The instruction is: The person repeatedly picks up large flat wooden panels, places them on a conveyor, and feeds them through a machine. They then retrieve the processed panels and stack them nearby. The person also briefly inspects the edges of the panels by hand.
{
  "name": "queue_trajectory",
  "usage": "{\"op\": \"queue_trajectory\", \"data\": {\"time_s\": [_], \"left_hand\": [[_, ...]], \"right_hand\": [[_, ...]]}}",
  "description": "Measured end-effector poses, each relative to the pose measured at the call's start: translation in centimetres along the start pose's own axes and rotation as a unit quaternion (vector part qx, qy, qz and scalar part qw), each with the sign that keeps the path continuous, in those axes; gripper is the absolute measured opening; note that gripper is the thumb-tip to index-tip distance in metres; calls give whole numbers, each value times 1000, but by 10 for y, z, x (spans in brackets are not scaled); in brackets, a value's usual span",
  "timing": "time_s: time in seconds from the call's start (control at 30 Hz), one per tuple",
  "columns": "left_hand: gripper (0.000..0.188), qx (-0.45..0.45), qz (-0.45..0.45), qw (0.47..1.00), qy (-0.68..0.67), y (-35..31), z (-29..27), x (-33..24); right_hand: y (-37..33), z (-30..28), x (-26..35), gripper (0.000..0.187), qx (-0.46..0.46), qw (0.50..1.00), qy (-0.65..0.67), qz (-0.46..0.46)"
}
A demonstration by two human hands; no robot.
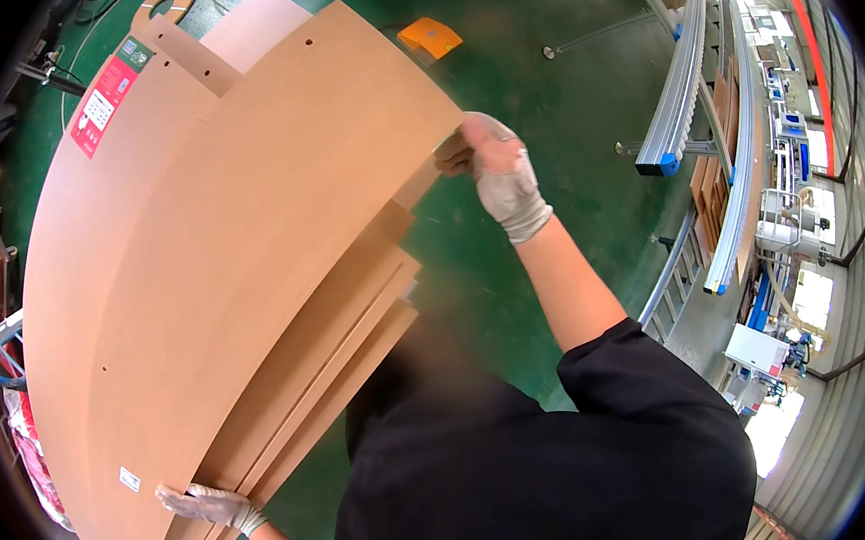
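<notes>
A long brown board (275, 171), its edges bent by the lens, lies on top of a stack of similar boards. My right hand (501, 170), in a pale work glove, is closed on its far right corner, with the fingers partly hidden at the edge. My left hand (208, 506), gloved too, holds the same board's near edge at the lower left, close to a small white label (129, 479). Below that edge, several narrower boards (328, 353) show in steps. A red and white label (105, 104) is stuck on a board at the upper left.
An orange object (430, 38) lies on the green floor (560, 90) beyond the stack. To the right stand metal conveyor rails (685, 82) with blue end caps, and brown panels (721, 164) lean among them. A brown ring-shaped piece (165, 2) is at the top left.
</notes>
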State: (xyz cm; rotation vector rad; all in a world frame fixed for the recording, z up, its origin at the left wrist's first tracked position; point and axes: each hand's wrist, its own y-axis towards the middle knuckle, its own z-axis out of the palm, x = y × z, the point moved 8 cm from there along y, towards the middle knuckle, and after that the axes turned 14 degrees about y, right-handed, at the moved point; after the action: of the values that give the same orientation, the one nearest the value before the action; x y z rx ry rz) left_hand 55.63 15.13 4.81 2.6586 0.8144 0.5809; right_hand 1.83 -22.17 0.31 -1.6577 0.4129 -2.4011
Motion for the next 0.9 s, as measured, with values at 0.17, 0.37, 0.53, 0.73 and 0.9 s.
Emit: {"op": "queue_trajectory", "data": {"time_s": [0.17,0.37,0.53,0.73,0.9], "left_hand": [[61,-1,13,1000,-3,2,1,1],[64,5,5,1000,3,-1,13,12],[66,9,4,1000,16,0,16,16],[57,-9,-4,1000,-30,1,8,5],[54,-57,-2,998,-20,-11,-10,17]], "right_hand": [[-15,17,-23,29,-41,991,121,-25],[-47,72,-36,29,33,989,146,4],[-55,81,-36,29,42,992,115,33],[-28,21,-19,23,-79,977,185,-74],[-65,35,24,21,-102,922,-122,-352]]}}
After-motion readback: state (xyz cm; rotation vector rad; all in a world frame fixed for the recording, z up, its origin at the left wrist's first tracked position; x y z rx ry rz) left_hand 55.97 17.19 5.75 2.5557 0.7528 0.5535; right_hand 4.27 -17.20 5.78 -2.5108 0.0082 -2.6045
